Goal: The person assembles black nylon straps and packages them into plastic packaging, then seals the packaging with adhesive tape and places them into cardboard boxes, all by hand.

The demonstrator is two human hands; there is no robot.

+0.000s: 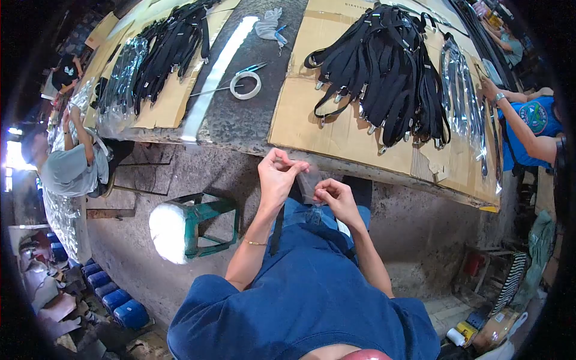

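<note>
A thin, clear plastic bag (308,183) hangs between my two hands in front of the table edge. My left hand (279,179) pinches its upper left part with thumb and fingertips. On the other side my right hand (338,201) is closed on the lower right part, fingers curled. Whether anything is inside the bag cannot be made out. Beyond my hands, a big heap of black straps with metal clips (384,78) lies on a cardboard sheet (294,120). Straps in clear plastic bags (459,90) lie to its right.
More black straps (174,54) lie on the table's left side. Between the piles are a tape roll (245,85), blue-handled snips (252,68) and a grey cloth (270,25). A green stool (210,225) stands at left. People sit or stand at both sides.
</note>
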